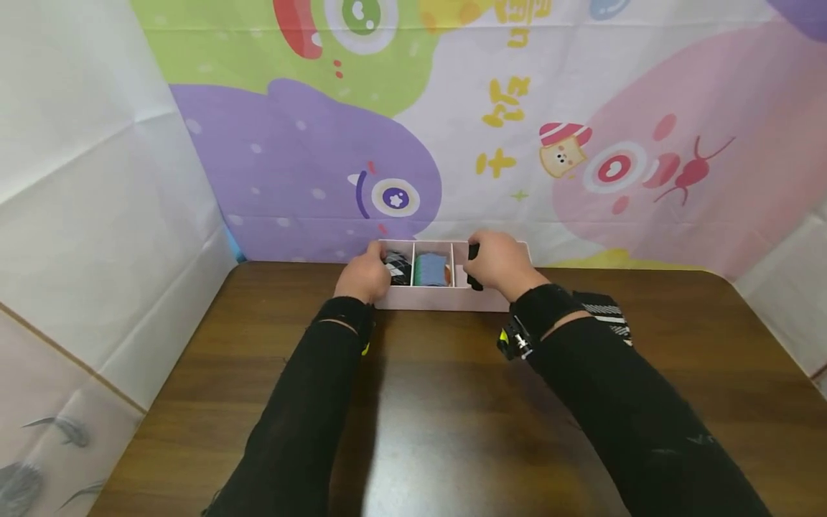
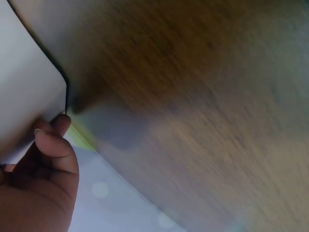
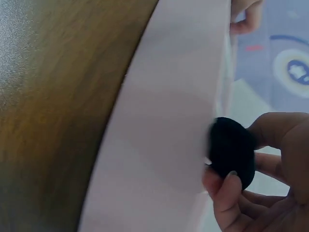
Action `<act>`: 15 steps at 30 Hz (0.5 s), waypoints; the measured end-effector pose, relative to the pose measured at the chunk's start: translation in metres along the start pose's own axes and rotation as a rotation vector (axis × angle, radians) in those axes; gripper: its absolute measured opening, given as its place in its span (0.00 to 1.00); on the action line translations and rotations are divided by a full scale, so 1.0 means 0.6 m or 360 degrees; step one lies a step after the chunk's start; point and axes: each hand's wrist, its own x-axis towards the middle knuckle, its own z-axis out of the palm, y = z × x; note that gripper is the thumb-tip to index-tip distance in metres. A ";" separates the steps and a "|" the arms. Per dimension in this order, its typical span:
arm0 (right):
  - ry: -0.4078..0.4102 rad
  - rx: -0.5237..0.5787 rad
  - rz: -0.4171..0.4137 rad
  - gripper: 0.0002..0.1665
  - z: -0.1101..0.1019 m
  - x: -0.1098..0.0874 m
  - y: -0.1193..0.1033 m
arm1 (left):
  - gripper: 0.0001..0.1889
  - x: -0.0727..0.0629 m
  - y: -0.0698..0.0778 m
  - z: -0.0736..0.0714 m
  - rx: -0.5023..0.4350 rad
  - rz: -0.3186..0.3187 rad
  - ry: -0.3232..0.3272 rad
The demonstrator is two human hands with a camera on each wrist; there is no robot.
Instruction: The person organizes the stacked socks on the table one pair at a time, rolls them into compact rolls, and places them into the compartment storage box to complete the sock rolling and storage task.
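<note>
A long pale pink storage box [image 1: 439, 300] with dividers stands at the back of the table. In its left compartment lies a black-and-white patterned folded sock [image 1: 398, 268], and in the middle one a blue and green rolled sock [image 1: 432, 269]. My left hand [image 1: 364, 276] grips the box's left end, thumb and fingers at the corner in the left wrist view. Over the right part of the box, my right hand [image 1: 502, 264] pinches a rolled black sock [image 3: 232, 152] between thumb and fingers, at the rim. That hand partly hides the right compartment.
A black-and-white striped sock [image 1: 606, 316] lies on the wooden table [image 1: 426, 416] right of the box, partly behind my right wrist. Close behind the box hangs a cartoon-printed cloth [image 1: 310, 165]. White sheeting [image 1: 97, 143] covers the left side.
</note>
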 end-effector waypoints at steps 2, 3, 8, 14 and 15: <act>0.0011 0.0001 0.0018 0.25 0.007 0.003 0.002 | 0.18 -0.001 0.000 0.000 0.0004 0.0004 0.0020; 0.0009 0.0004 0.0023 0.25 0.010 0.004 0.002 | 0.18 -0.002 0.001 0.000 0.0007 0.0006 0.0031; 0.0024 -0.0031 0.0000 0.10 0.026 0.014 -0.003 | 0.18 -0.005 0.002 -0.001 0.0013 0.0015 0.0051; 0.0151 -0.0067 0.0071 0.09 0.050 0.025 -0.017 | 0.18 -0.006 0.003 -0.001 -0.0002 -0.0004 0.0044; 0.0170 -0.0073 0.0075 0.09 0.054 0.027 -0.019 | 0.19 -0.006 0.003 -0.002 -0.0008 -0.0014 0.0037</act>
